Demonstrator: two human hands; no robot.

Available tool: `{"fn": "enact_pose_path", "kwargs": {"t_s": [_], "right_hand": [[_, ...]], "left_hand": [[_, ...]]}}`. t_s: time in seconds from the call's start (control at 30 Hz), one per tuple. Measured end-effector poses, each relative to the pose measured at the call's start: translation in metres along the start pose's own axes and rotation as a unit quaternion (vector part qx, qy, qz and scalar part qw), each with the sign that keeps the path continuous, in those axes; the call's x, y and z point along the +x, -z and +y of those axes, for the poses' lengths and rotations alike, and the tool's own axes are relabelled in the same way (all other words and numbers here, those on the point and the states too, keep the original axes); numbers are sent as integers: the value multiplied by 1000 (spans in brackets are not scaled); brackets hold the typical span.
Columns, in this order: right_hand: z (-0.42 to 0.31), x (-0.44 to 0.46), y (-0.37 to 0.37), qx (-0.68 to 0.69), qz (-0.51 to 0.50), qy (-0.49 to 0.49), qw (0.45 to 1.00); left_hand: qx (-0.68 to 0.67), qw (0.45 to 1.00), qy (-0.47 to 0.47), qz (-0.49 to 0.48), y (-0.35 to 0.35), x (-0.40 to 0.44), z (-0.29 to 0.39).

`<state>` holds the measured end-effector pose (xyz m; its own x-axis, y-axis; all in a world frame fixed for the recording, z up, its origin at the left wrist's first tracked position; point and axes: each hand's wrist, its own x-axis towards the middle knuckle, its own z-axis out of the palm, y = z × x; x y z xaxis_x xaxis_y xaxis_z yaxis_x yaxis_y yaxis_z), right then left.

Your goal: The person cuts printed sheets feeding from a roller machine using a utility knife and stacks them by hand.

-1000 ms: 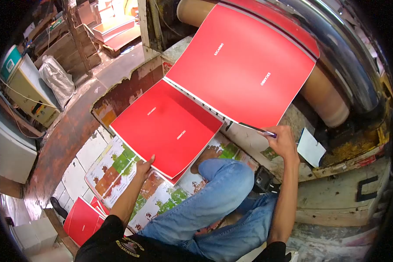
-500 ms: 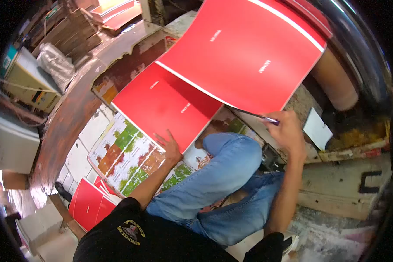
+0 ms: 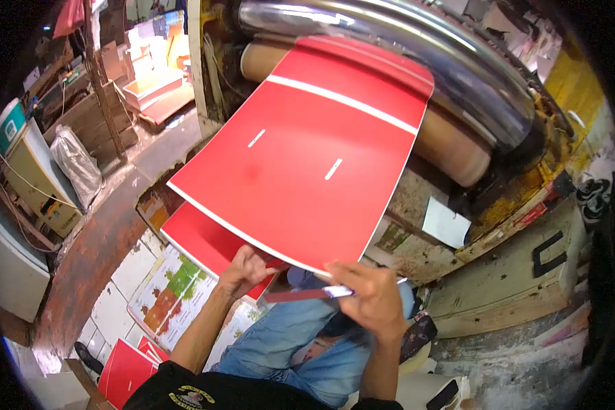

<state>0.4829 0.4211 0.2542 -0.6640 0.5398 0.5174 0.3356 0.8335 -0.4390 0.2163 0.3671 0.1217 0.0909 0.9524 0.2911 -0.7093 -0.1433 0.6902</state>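
1. Change over the last second: the left hand point(image 3: 242, 275) has come off the lower red sheet point(image 3: 205, 236) up to the near edge of the upper red sheet point(image 3: 294, 130); the right hand point(image 3: 372, 294) has moved to that sheet's near right corner
2. Also changed: the white band point(image 3: 342, 102) now crosses well down the upper sheet, where half a second ago it ran close to the rollers; more red shows behind it – judged to mean that more sheet has come through and that the near panel is now the one being handled
3. Left hand: fingers curled, tips at the near edge; whether they pinch the sheet or only rest under it, cannot tell
4. Right hand: fingers closed around the handle of a bladed tool point(image 3: 297, 296), fingertips touching or just beside the sheet corner, contact not clear; blade reaches left, below the sheet edge, its end near the left hand
5. Position of upper sheet: far end at the tan roller point(image 3: 454, 150) and metal roller point(image 3: 471, 92), near edge overhanging the lower sheet, which lies partly covered on printed paper point(image 3: 167, 294)
6. Orientation: long axis of the visible run slants from the rollers at upper right to the person at lower left; white band lies across that axis – two short white marks slant roughly along it
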Motion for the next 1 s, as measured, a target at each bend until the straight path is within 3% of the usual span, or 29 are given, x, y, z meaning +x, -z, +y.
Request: {"fn": "enact_pose_path", "kwargs": {"t_s": [0.03, 0.13, 0.27, 0.43, 0.53, 0.6, 0.63, 0.67, 0.7, 0.73, 0.77, 0.8, 0.83, 0.87, 0.93, 1.0], "right_hand": [[-7, -6, 3, -12, -4, 11, 1000], [-16, -21, 6, 37, 12, 32, 999], [-32, -31, 7, 68, 45, 58, 995], [-32, -36, -6, 200, 29, 22, 979], [-15, -43, -19, 313, -26, 23, 949], [-10, -39, -7, 397, -150, 58, 904], [-13, -36, 7, 419, -220, 21, 881], [-14, -36, 3, 420, -226, 24, 878], [-17, -39, -4, 471, -161, 20, 867], [-21, -42, -6, 519, -93, 10, 849], [-24, -45, -5, 520, -95, 9, 849], [-28, -46, 1, 546, -73, -94, 829], [-30, -47, 4, 567, -49, -197, 798], [-28, -48, 3, 567, -47, -197, 798], [-29, -51, -3, 565, 112, -278, 769], [-32, -50, -10, 533, 163, -281, 781]], "left_hand": [[-30, 996, -22, 86, -35, 5, 12], [-143, 974, -74, 159, -68, 19, 31], [46, 949, -46, 307, -77, 16, 50], [282, 890, -39, 355, -95, -3, 79], [324, 868, -24, 376, -100, -16, 71], [336, 851, -19, 403, -110, -28, 58], [346, 839, -25, 420, -112, -33, 54], [344, 836, -28, 427, -103, -46, 51], [503, 778, -41, 376, -101, -55, 47], [427, 808, -36, 404, -101, -60, 41], [347, 831, -37, 433, -102, -65, 36], [324, 854, -27, 406, -103, -70, 40], [320, 845, -29, 427, -106, -75, 39], [315, 837, -33, 447, -111, -79, 37], [297, 843, -28, 448, -112, -93, 41], [255, 850, -1, 460, -113, -101, 43]]}}
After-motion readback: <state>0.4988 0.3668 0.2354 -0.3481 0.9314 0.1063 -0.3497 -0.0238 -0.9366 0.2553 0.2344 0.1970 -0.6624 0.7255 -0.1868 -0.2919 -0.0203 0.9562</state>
